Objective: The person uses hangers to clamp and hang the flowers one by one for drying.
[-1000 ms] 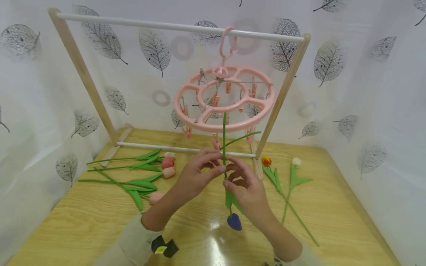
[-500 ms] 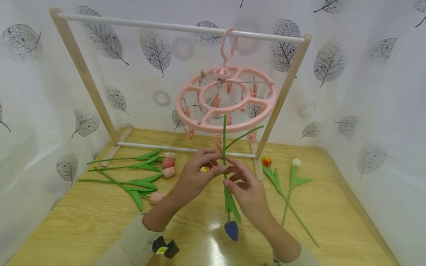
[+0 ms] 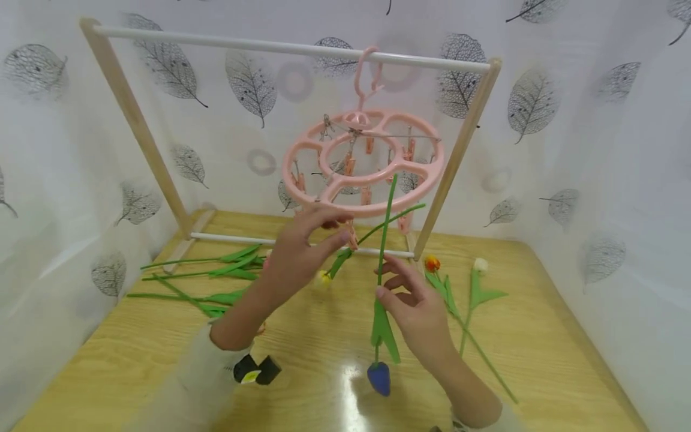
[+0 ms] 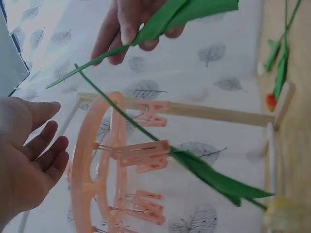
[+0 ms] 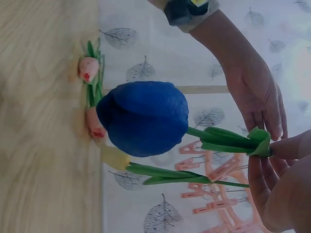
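My right hand pinches the green stem of a blue artificial tulip, bloom pointing down and stem end up near the rack. In the right wrist view the thumb and fingers grip at the leaf base, with the blue bloom in front. My left hand holds nothing; thumb and fingers are apart, close to the front edge of a pink round clip hanger. A yellow tulip hangs head down from a pink clothespin, its stem slanting behind the blue one's.
The hanger hooks over the white rod of a wooden frame. Several tulips with green leaves lie at left on the wooden table. An orange tulip and a white tulip lie at right, stems crossing.
My left hand has let go of the blue tulip's stem and moved up and left. The right hand has shifted slightly right with the tulip, whose stem now leans right.
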`<state>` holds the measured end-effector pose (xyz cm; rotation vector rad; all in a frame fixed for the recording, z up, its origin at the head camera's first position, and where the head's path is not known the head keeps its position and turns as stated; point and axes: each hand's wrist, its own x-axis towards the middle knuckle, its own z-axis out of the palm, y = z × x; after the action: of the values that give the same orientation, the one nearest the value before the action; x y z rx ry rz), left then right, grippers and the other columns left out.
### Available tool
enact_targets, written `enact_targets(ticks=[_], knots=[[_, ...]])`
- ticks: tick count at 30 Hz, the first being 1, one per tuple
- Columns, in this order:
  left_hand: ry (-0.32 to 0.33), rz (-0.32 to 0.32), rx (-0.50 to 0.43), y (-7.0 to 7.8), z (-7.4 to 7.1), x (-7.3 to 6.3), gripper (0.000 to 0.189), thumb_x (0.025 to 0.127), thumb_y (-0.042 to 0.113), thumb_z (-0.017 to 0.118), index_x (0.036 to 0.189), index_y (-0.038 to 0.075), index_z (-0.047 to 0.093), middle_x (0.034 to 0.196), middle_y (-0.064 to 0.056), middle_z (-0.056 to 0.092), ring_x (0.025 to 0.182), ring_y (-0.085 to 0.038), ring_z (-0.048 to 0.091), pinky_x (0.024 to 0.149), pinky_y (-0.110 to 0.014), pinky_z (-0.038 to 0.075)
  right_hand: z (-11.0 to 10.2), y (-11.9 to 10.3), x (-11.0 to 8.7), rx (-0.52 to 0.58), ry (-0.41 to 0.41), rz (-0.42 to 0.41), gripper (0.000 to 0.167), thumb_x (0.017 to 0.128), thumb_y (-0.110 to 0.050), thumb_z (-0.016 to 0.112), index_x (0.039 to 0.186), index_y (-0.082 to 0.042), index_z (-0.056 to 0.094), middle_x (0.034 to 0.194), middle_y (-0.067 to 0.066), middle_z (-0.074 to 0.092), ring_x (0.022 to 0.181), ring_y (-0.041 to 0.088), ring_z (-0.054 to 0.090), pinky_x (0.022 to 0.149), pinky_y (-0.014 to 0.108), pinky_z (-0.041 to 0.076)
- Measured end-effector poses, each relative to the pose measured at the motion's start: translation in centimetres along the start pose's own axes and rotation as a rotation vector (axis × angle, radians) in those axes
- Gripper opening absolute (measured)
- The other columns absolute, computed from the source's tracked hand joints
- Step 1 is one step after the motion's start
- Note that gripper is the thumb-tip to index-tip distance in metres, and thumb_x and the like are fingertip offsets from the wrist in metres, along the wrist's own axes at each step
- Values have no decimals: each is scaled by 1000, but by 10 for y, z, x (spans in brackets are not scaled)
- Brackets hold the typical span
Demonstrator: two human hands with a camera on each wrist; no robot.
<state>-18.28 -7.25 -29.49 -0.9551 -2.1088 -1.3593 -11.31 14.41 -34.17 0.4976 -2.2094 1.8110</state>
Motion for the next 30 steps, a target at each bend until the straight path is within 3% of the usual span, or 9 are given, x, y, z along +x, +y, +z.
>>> enact_targets(ticks=[3,5,10,14,17,23,30], knots=[[-92,56,112,5,-8,27,30,95,15,71,125,11,70,124,-2,66,118,-17,58,100,-36,50,-8,-7,-1,9,30,-30,52,94,-2,69,142,-15,56,124,13,62,97,13,63,79,24,59],[-176,55,143,9,-11,43,30,96,15,70,126,10,69,125,-4,66,121,-19,58,101,-37,51,-13,-12,-1,26,50,-54,51,93,1,68,142,-11,56,122,11,63,95,14,63,79,24,59],[-392,-6,207,14,-7,74,27,99,17,66,126,11,69,123,-4,66,112,-19,60,94,-33,53,-25,-22,1,17,114,-76,51,93,5,67,141,-6,56,119,4,65,93,14,63,79,24,59],[-502,-55,245,16,-2,89,27,99,16,67,125,12,70,119,-4,68,104,-16,63,90,-29,53,-33,-26,3,-15,149,-49,52,94,3,67,143,-10,55,121,6,63,95,13,63,79,22,58],[-537,-76,226,17,-1,94,25,98,14,67,123,12,71,114,-2,69,100,-13,64,87,-25,54,-37,-27,5,12,171,-62,52,93,5,67,142,-8,55,119,7,64,93,14,62,78,21,58],[-548,-73,218,14,-8,91,24,99,13,65,122,13,72,111,-2,69,100,-13,62,88,-27,54,-41,-25,10,86,199,-129,53,91,11,66,140,-4,56,113,6,68,88,14,64,73,21,58],[-545,-65,244,11,-25,83,23,99,12,65,121,14,73,114,-1,70,100,-15,62,85,-29,54,-41,-21,12,86,219,-98,54,89,15,64,140,-2,56,110,4,68,84,12,64,71,20,58]])
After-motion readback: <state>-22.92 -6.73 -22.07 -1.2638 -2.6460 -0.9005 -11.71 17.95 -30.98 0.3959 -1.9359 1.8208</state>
